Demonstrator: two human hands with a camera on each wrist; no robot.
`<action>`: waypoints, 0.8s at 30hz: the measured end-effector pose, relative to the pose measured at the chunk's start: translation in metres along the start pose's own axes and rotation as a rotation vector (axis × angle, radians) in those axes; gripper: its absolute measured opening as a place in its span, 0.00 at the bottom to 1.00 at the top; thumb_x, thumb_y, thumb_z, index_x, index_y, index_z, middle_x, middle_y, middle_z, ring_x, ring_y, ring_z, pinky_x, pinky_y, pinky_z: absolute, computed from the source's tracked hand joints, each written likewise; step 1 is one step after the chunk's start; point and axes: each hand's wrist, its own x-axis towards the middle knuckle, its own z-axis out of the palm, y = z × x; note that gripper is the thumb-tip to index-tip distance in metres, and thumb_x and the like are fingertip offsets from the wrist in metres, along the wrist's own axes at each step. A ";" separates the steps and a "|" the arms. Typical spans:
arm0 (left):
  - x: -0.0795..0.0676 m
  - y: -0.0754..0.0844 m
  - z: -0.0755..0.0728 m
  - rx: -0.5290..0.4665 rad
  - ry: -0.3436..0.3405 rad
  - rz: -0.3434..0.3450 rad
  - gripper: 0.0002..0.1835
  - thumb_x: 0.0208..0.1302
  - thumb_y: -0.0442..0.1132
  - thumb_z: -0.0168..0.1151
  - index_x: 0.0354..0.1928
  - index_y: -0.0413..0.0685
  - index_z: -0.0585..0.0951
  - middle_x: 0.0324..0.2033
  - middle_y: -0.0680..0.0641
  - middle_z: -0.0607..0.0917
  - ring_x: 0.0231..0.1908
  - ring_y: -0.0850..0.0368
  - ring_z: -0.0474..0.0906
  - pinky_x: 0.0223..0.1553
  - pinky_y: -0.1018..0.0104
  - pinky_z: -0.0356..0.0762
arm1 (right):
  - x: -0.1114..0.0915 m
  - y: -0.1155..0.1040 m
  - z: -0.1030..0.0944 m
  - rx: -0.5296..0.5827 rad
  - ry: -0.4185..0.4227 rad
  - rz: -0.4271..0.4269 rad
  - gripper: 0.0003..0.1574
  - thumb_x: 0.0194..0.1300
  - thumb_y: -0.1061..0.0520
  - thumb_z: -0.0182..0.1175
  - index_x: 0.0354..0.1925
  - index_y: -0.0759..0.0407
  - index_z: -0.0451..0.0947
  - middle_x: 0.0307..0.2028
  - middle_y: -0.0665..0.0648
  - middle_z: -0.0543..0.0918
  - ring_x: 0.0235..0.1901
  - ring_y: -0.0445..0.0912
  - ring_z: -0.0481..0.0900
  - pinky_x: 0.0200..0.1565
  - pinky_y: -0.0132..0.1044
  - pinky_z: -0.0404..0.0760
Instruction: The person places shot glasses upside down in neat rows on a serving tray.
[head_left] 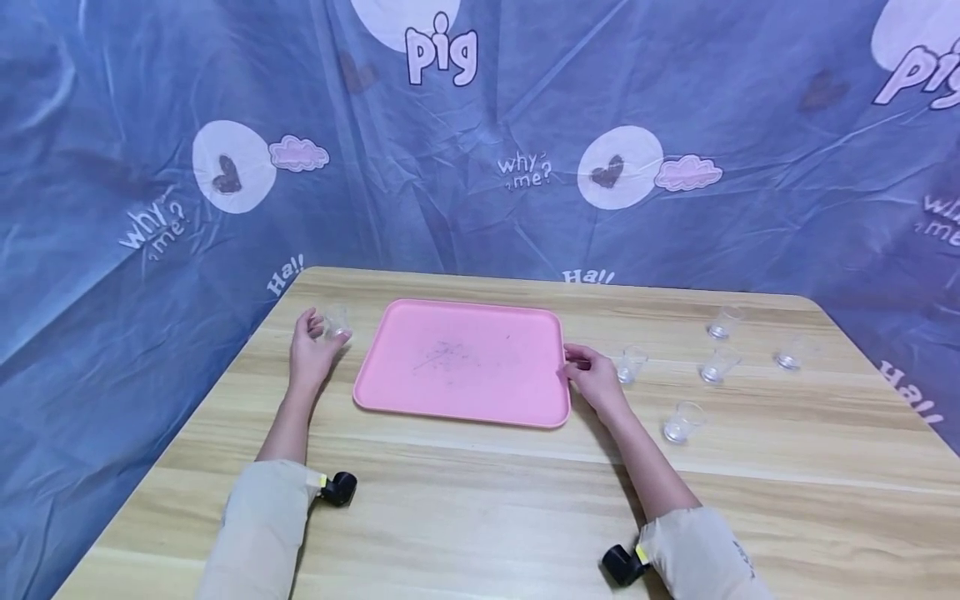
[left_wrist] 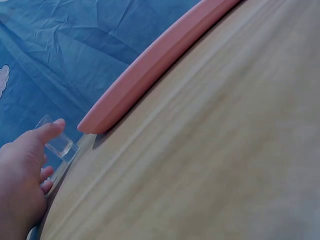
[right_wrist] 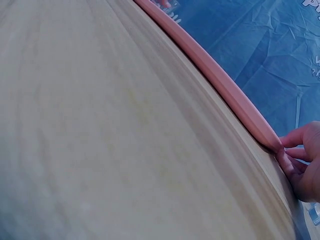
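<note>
A pink rectangular tray (head_left: 465, 358) lies flat on the wooden table, with dark marks on its bottom. To its left, my left hand (head_left: 313, 350) holds a small clear glass (head_left: 337, 321) between thumb and fingers. In the left wrist view the thumb lies across this glass (left_wrist: 61, 144), whose base is close to the tabletop. At the tray's right edge, my right hand (head_left: 596, 379) pinches the rim with thumb and fingertips. The right wrist view has those fingers (right_wrist: 295, 137) right at the tray's corner (right_wrist: 265, 135).
Several more small clear glasses stand right of the tray, the nearest one (head_left: 628, 365) just beside my right hand and another (head_left: 682, 423) closer to me. A blue printed cloth (head_left: 480, 217) hangs behind the wooden table (head_left: 465, 517). Black cameras (head_left: 341, 489) stick out from both sleeves.
</note>
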 end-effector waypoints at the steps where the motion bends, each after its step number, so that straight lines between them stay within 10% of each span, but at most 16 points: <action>1: 0.001 -0.001 0.000 0.031 -0.030 -0.011 0.41 0.54 0.35 0.66 0.67 0.36 0.55 0.59 0.35 0.67 0.59 0.41 0.63 0.62 0.56 0.56 | 0.000 0.000 0.000 -0.002 -0.003 0.001 0.28 0.56 0.69 0.55 0.57 0.71 0.69 0.50 0.68 0.76 0.47 0.53 0.73 0.45 0.33 0.75; 10: 0.008 -0.003 0.001 0.359 -0.113 0.066 0.27 0.56 0.38 0.63 0.56 0.31 0.70 0.50 0.32 0.75 0.55 0.35 0.66 0.58 0.47 0.60 | 0.001 0.000 -0.001 0.001 0.003 0.002 0.28 0.56 0.69 0.55 0.57 0.71 0.69 0.50 0.68 0.76 0.47 0.53 0.73 0.44 0.32 0.75; 24: 0.009 -0.001 -0.001 0.381 -0.125 0.100 0.19 0.57 0.36 0.63 0.48 0.30 0.75 0.45 0.32 0.79 0.49 0.38 0.72 0.54 0.50 0.67 | 0.000 0.001 0.001 0.000 0.009 0.012 0.27 0.56 0.68 0.55 0.57 0.70 0.69 0.50 0.67 0.76 0.47 0.52 0.73 0.44 0.32 0.75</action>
